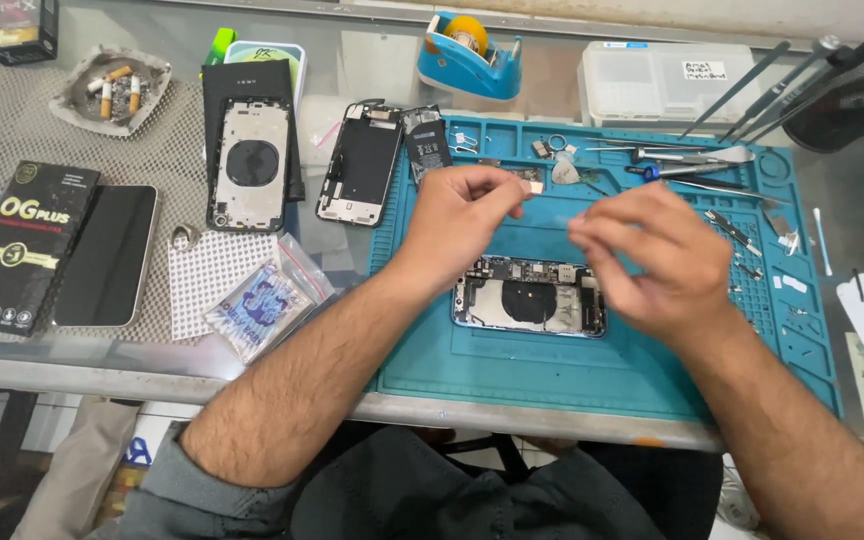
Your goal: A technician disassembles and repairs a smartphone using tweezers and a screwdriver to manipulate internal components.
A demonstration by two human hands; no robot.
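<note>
Both forearms enter from the near edge of the bench, bare to the elbow, sleeves pushed up, and converge toward the middle. Left hand (457, 215) is raised above the surface, back toward the camera, fingers curled with thumb and forefinger pinched together. Right hand (652, 255) is level with it, just beside, back upward, its fingertips (580, 230) drawn together and pointed at the left. The two hands are not touching.

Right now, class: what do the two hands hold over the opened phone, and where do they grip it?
The left hand and right hand pinch a thin clear strip by its two ends, above the opened phone. What the strip is cannot be told.
</note>
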